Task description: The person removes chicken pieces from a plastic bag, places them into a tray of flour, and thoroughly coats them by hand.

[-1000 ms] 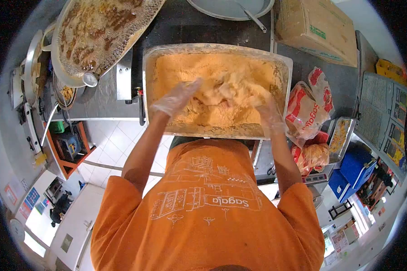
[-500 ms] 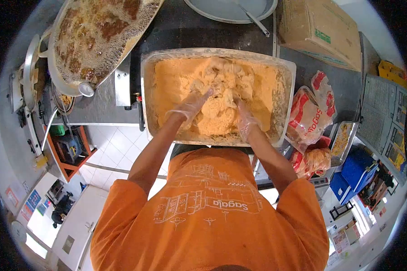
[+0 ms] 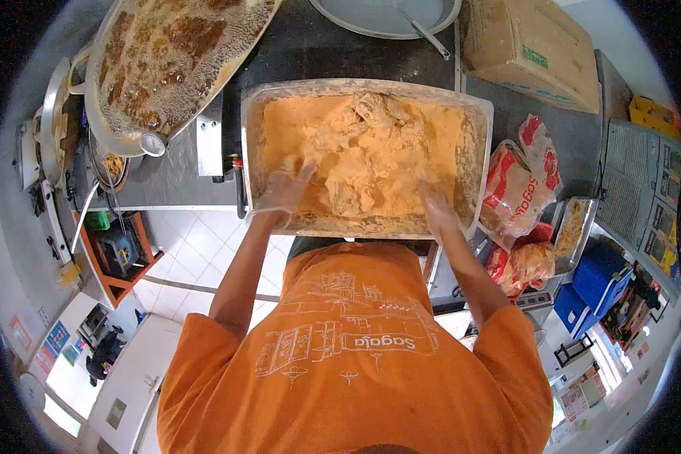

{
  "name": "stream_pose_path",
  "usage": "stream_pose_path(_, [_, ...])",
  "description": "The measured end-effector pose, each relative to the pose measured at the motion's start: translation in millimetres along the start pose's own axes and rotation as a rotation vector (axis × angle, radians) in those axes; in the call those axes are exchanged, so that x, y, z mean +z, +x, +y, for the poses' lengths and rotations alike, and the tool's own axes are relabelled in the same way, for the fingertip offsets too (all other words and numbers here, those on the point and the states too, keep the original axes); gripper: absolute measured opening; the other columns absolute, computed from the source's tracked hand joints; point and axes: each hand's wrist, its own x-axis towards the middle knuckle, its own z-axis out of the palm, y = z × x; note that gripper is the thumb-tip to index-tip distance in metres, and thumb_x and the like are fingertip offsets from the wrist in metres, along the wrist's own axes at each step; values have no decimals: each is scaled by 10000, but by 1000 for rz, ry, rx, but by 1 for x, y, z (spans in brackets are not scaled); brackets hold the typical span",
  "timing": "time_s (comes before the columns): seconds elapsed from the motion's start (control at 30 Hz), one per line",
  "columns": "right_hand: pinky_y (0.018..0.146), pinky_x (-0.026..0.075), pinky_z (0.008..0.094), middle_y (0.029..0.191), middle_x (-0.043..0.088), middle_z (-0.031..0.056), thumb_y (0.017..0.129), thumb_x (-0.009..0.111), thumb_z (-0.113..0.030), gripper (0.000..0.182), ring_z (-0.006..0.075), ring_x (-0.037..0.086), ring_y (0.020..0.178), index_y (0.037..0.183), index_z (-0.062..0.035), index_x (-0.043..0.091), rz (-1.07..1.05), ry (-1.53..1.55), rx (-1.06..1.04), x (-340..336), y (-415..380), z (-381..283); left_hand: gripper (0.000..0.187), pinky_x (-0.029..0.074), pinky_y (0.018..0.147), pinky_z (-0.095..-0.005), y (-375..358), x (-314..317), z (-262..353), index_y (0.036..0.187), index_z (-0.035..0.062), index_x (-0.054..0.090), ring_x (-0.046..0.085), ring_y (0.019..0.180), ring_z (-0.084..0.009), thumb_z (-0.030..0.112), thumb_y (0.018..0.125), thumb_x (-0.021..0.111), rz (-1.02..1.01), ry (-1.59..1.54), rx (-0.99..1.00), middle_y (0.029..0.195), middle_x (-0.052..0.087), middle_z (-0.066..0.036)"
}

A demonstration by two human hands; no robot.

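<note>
A large metal tray (image 3: 251, 144) holds orange breading flour (image 3: 439, 132) with a heap of coated pieces (image 3: 356, 163) in its middle. My left hand (image 3: 284, 189), in a clear plastic glove, rests with fingers spread in the flour at the tray's near left side. My right hand (image 3: 435, 206), also gloved and dusted with flour, lies flat in the flour at the near right side. Neither hand holds a piece; both sit beside the heap, one on each side.
A big pan of bubbling oil (image 3: 166, 53) with frying pieces stands at the far left. A round grey dish with a utensil (image 3: 386, 13) and a cardboard box (image 3: 533, 45) are behind the tray. Red-and-white flour bags (image 3: 518, 185) and a small metal tray (image 3: 571, 231) lie to the right.
My hands let go of the heap in the middle, drew back toward me and spread apart to the tray's near corners. The heap now lies loose in the flour.
</note>
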Motion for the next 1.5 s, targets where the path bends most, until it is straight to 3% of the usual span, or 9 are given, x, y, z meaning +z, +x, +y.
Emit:
stream_pose_path(0.2, [1279,202,387,1714,216,141,1022,538,-144,758,278,214,1575,1676,-195,158,198,476,665,67,29,-61,1121,384,1156,-498,15,33,83,1477,-91,468,485,1396,-420,869,907,380,-318,-182,-228,1488,506,-317])
stream_pose_path(0.47, [1174,365,415,1491,471,170,1059,540,-258,554,250,451,1376,1550,-64,373,3,-86,359,-5,-27,-89,1035,441,1104,-516,-11,-19,60,1395,-45,586,620,1237,-414,850,929,357,-27,-119,235,1317,648,-296])
stream_pose_path(0.7, [1101,438,425,1340,613,139,982,673,-272,538,256,541,1285,1454,-49,544,53,794,166,32,61,218,1007,424,1139,-519,27,33,80,1451,-14,553,581,1282,-424,824,963,283,-347,120,-135,1404,581,-307])
stream_pose_path(0.77, [1099,441,422,1368,598,146,994,647,-306,561,262,542,1295,1480,-60,511,86,319,414,47,36,27,993,397,1171,-502,29,46,87,1484,-11,514,535,1342,-425,805,980,259,-324,68,25,1472,528,-297])
stream_pose_path(0.9, [1095,447,415,1423,568,161,1019,594,-373,607,273,544,1313,1531,-82,445,91,141,315,15,8,-52,910,386,1189,-465,34,28,21,1580,32,370,502,1383,-402,741,1016,293,-46,-85,503,1533,475,-275])
stream_pose_path(1.1, [1089,456,405,1506,523,182,1057,514,-474,679,290,547,1341,1609,-115,345,252,-130,291,-90,102,18,749,459,1079,-497,37,-30,84,1613,138,331,619,1230,-420,622,1049,422,299,-6,-43,1320,626,-311])
stream_pose_path(1.2, [1116,424,414,1541,471,179,1047,482,-520,719,289,501,1376,1614,-107,325,247,-236,302,-37,115,-18,839,460,1052,-502,112,16,64,1580,103,398,638,1194,-433,718,1009,395,178,95,228,1288,630,-340])
stream_pose_path(1.43, [1180,348,434,1621,351,171,1023,408,-629,821,288,393,1458,1628,-90,280,128,-181,247,-51,84,-51,833,406,1129,-489,40,-26,124,1606,108,366,579,1280,-458,697,1017,391,-32,-405,-104,1505,470,-330])
stream_pose_path(1.5, [1199,326,439,1644,316,168,1017,387,-661,852,288,362,1482,1632,-85,266,158,-246,273,-79,72,-57,851,389,1151,-487,72,-30,31,1610,79,342,562,1308,-457,692,1021,374,87,260,310,1512,464,-331])
